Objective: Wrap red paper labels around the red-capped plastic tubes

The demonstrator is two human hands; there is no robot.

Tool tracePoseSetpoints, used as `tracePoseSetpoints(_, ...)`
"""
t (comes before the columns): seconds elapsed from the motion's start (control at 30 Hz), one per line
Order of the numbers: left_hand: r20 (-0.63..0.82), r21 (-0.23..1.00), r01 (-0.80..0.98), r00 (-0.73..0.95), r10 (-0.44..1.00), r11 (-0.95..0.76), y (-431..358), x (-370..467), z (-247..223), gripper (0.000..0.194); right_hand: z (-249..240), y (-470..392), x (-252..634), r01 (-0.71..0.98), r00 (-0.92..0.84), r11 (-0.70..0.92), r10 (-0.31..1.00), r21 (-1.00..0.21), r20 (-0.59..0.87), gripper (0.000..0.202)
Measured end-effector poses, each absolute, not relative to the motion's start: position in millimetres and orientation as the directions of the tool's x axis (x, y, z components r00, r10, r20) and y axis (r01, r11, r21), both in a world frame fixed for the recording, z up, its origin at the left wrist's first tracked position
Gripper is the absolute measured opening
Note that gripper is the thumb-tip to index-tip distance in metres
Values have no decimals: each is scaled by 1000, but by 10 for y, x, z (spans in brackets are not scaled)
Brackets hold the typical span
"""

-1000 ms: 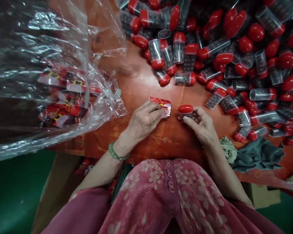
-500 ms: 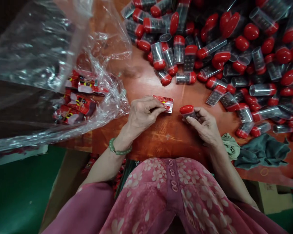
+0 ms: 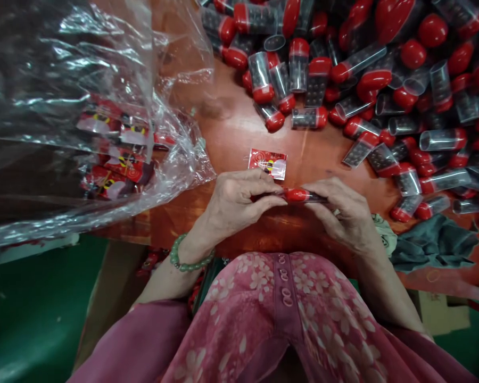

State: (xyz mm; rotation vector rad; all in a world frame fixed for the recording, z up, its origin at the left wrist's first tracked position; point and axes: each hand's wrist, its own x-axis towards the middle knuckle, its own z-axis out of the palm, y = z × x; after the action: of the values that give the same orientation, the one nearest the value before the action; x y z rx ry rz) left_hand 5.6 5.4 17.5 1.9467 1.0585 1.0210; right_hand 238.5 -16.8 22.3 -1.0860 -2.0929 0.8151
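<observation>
r hand (image 3: 337, 207) grips clear plastic tube w/ rounded red end (image 3: 297, 195), just wearer-side of flat red-and-white printed packet (image 3: 268, 164); l hand (image 3: 237, 199) bunches fingertips at red end, can't tell if pinching. prob. best: keep tube level, steady, press lightly.

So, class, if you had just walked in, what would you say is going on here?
A person in a pink floral garment holds a red-ended clear container in the right hand, with the left hand at its red end. A red printed packet lies on the table, partly hidden by the left hand. More packets show through clear plastic to the left; similar containers lie heaped to the right.
</observation>
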Motion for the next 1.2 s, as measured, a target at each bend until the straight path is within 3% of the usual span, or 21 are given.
tracePoseSetpoints(0.3, 349, 657, 490, 477, 807, -574, -16, 66, 156, 18, 433, -179, 2342, 738, -571, 502, 821, -451, -22, 21)
tracePoseSetpoints(0.43, 321, 607, 518, 534, 783, -602, 0, 53, 153, 18, 445, -158, 2314, 701, -605, 487, 793, -521, -74, 19)
tracePoseSetpoints(0.63, 277, 647, 479, 577, 768, -593, 20, 31, 108, 18, 493, -69, 2255, 648, -631, 472, 772, -597, -75, 17)
tracePoseSetpoints(0.73, 280, 712, 424, 560, 780, -559, 52, 32, 124, 18, 461, -7, 2255, 532, -632, 409, 774, -741, -27, 17)
tracePoseSetpoints(0.83, 226, 790, 378, 551, 803, -482, 104, 26, 160, 22, 316, 13, 2262, 353, -572, 239, 820, -905, -7, 17)
tracePoseSetpoints(0.97, 26, 899, 393, 390, 921, -192, 128, -27, 173, 37, 40, -61, 2218, 160, -379, -148, 904, -976, -199, 25)
tracePoseSetpoints(1.03, -43, 964, 264, 248, 968, -25, 98, -66, 141, 57, -56, -99, 2174, 1, -307, -309, 905, -951, -294, 30)
tracePoseSetpoints(1.1, -99, 995, 25, 162, 982, 96, 42, -85, 82, 69, -99, -109, 2121, -156, -275, -395, 898, -905, -344, 34)
tracePoseSetpoints(1.2, -185, 926, -290, 206, 961, 240, -67, -23, -18, 67, -87, -73, 2043, -272, -265, -458, 881, -846, -392, 40)
